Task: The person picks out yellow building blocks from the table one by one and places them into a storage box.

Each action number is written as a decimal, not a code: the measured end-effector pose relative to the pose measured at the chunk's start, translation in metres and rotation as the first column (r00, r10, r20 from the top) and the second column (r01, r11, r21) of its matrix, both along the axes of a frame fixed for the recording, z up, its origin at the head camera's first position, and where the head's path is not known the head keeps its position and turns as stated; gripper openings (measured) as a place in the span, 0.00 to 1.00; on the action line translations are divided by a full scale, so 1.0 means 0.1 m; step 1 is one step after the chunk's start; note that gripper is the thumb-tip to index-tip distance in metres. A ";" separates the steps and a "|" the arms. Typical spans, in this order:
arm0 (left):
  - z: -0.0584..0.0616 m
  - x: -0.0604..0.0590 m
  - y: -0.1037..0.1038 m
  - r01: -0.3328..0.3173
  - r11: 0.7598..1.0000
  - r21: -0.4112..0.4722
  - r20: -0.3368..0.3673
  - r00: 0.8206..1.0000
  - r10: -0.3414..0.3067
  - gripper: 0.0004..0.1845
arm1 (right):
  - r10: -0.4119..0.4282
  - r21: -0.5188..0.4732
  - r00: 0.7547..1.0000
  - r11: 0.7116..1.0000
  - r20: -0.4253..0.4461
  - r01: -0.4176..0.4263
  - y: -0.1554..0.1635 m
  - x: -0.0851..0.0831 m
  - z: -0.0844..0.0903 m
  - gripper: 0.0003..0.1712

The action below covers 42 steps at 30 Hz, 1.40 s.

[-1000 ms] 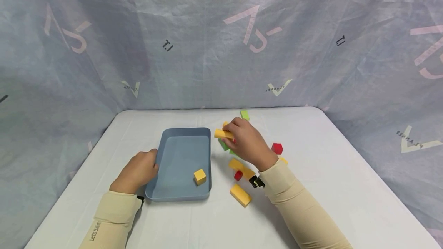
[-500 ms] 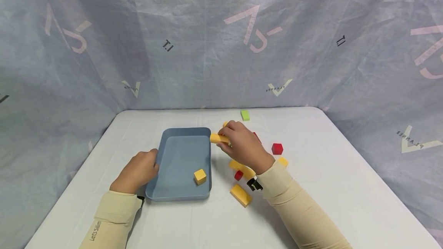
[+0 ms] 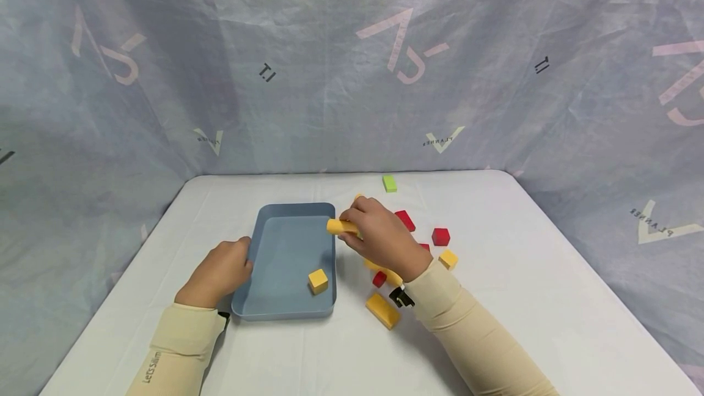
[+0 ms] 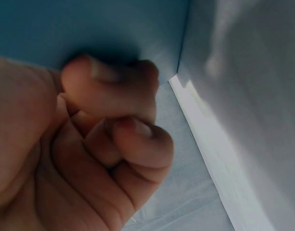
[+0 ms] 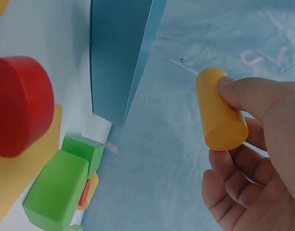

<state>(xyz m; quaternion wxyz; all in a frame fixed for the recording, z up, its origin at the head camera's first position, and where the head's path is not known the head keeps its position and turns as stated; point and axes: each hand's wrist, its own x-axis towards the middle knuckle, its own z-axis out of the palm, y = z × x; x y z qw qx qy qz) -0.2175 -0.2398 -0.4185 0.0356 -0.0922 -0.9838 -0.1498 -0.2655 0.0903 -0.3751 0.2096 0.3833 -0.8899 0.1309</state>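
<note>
My right hand (image 3: 382, 234) pinches a yellow cylinder block (image 3: 342, 227) between thumb and fingers, its free end overlapping the right rim of a blue-grey tray (image 3: 288, 316) in the head view. The right wrist view shows the whole yellow cylinder (image 5: 219, 110), held away from the tray wall (image 5: 119, 53). At the tray's left side, my left hand (image 3: 217, 271) grips the rim with curled fingers. Those fingers (image 4: 133, 144) stay close against the blue wall (image 4: 99, 29) in the left wrist view. A yellow cube (image 3: 318, 282) sits inside the tray, near its front right corner.
Loose blocks lie right of the tray: a yellow block (image 3: 383, 311), a small red cylinder (image 3: 379, 279), a red cube (image 3: 440, 237), a red block (image 3: 405, 220) and a yellow cube (image 3: 448, 260). A green block (image 3: 389, 184) lies near the back edge. My right hand hides some pieces.
My right hand has carried the yellow cylinder left and slightly nearer, from beside the tray to over its right rim. Red blocks behind it have come into view. My left hand keeps its place.
</note>
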 end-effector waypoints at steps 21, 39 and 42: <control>0.02 0.02 0.02 -0.007 1.000 -0.011 -0.004 1.000 0.007 0.14 | 0.028 0.035 0.999 0.999 0.026 -0.028 -0.08 0.09 -0.02 0.22; 0.02 0.02 0.03 -0.009 1.000 -0.004 -0.006 1.000 0.009 0.16 | 0.074 0.091 0.997 0.993 0.030 -0.077 -0.15 0.12 -0.06 0.20; 0.02 0.02 0.03 -0.014 1.000 -0.006 -0.008 1.000 0.014 0.17 | 0.089 0.091 0.995 0.992 0.035 -0.092 -0.17 0.13 -0.08 0.20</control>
